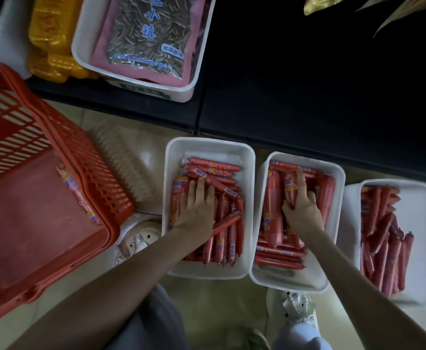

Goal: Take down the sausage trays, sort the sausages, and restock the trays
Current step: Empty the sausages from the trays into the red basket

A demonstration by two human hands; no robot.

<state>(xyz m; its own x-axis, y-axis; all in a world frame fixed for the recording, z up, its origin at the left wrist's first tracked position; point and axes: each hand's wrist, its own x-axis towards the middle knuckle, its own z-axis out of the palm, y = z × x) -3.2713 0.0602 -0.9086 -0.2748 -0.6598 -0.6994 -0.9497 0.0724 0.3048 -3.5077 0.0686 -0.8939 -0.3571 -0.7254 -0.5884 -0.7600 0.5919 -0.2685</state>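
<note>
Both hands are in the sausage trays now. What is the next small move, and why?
Probably the right hand should lift out the sausage it grips in the middle tray, where thick and thin sausages lie mixed. The left hand rests flat on the sausages in the left tray, so it holds nothing.

The scene is viewed through a single wide-angle camera worn on the head and pointed almost straight down at the tiled floor point(219, 296). The left tray point(208, 143), middle tray point(341, 174) and right tray point(425, 223) are framed near, below centre. A black shelf point(308, 97) is caught along the top and a red basket point(42, 223) at the left edge.
</note>
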